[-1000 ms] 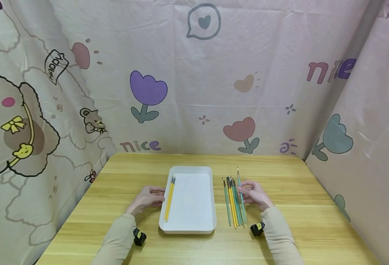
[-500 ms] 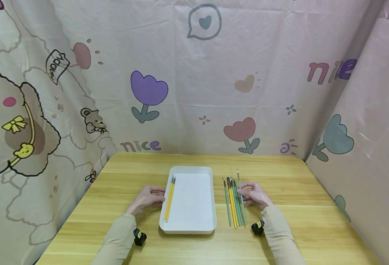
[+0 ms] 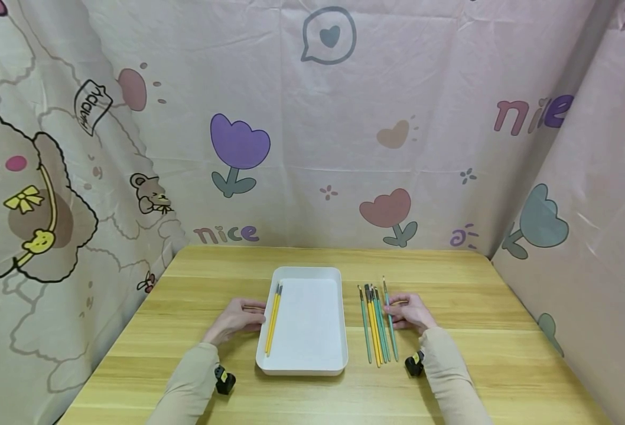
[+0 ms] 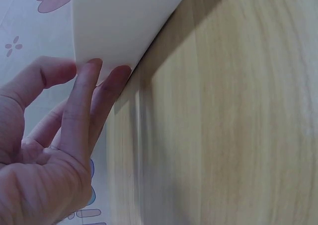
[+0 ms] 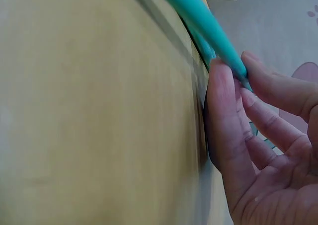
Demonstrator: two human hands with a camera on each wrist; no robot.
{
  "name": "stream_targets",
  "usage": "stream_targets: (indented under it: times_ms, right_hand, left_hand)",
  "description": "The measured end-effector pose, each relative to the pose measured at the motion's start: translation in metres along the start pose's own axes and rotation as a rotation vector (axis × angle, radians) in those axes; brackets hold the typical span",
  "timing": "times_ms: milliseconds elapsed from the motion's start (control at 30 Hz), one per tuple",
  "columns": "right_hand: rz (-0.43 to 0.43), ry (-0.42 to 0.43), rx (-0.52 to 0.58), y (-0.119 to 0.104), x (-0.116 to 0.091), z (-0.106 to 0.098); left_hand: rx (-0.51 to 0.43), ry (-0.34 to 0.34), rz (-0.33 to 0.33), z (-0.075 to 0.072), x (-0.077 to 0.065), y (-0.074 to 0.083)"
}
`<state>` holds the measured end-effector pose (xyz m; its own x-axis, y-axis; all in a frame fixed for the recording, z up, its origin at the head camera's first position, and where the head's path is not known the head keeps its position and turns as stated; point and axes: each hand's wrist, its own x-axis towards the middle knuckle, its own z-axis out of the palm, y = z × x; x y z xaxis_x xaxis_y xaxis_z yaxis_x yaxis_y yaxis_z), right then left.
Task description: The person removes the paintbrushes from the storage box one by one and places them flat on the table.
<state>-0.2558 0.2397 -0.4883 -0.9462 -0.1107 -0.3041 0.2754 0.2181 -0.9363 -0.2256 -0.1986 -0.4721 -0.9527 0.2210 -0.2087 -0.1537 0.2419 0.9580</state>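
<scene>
A white rectangular tray [image 3: 310, 330] lies on the table, with two yellow paintbrushes [image 3: 274, 319] along its left side. My left hand [image 3: 238, 319] rests its fingertips against the tray's outer left wall; in the left wrist view the fingers [image 4: 77, 111] are fairly straight on the white side, one fingertip up at the rim. To the right of the tray, my right hand [image 3: 410, 311] pinches a green paintbrush [image 3: 390, 324] between thumb and fingers. Its bristle end points away from me. The right wrist view shows the green handle [image 5: 203, 21] close up at the fingertips.
Several yellow and green paintbrushes [image 3: 374, 330] lie side by side between the tray and my right hand. One green brush [image 3: 365, 324] sits slightly apart on their left. A printed curtain [image 3: 312, 147] surrounds the wooden table [image 3: 451, 277] at the back and sides.
My right hand and the green paintbrush have shifted slightly toward me and to the right, away from the other brushes. The left hand and tray stay where they were.
</scene>
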Motion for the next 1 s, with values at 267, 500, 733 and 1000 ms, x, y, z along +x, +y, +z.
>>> stream_targets:
  times_ms: [267, 500, 733, 1000]
  right_hand:
    - [0.006, 0.081, -0.095, -0.003, 0.003, 0.006]
    - [0.008, 0.123, -0.182, -0.007, 0.004, 0.011]
    - [-0.023, 0.170, -0.278, -0.008, 0.003, 0.016]
    - [-0.028, 0.178, -0.311, -0.003, 0.008, 0.014]
  left_hand:
    - [0.007, 0.003, 0.001, 0.000, 0.000, 0.000]
    - [-0.003, 0.003, 0.000, 0.000, 0.001, -0.001]
    - [-0.006, -0.001, 0.003, 0.000, 0.001, -0.001]
    - [-0.003, -0.005, 0.008, -0.001, 0.001, -0.002]
